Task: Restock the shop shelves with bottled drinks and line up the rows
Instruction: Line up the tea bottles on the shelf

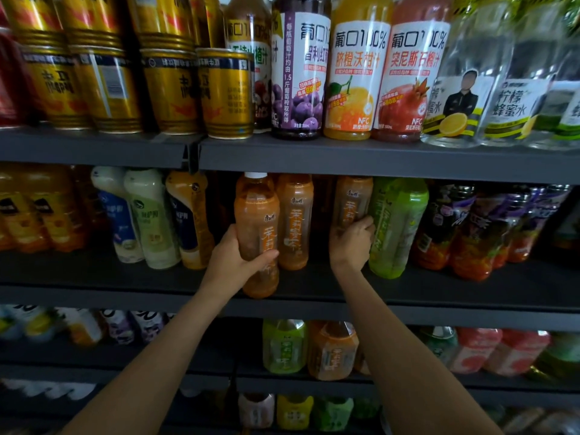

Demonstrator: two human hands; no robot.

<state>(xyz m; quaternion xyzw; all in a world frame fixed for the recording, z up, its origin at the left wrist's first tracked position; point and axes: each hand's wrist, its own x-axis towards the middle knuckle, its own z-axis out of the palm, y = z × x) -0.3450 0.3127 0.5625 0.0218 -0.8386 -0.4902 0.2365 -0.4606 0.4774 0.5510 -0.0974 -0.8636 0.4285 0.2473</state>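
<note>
On the middle shelf (439, 296), my left hand (233, 262) grips an orange tea bottle (257, 215) with a white cap, near the shelf's front edge. Just behind and to its right stands a second orange tea bottle (295, 221). Further right, my right hand (351, 243) wraps its fingers round a third orange tea bottle (353, 199) set deeper on the shelf. A gap lies between the second and third bottles. A green tea bottle (395, 227) stands directly right of my right hand.
Dark purple-labelled bottles (470, 230) fill the right of the middle shelf, milky and yellow bottles (150, 218) the left. The shelf above (376, 158) carries gold cans (226, 92) and juice bottles (354, 76). The lower shelf holds green and orange bottles (284, 346).
</note>
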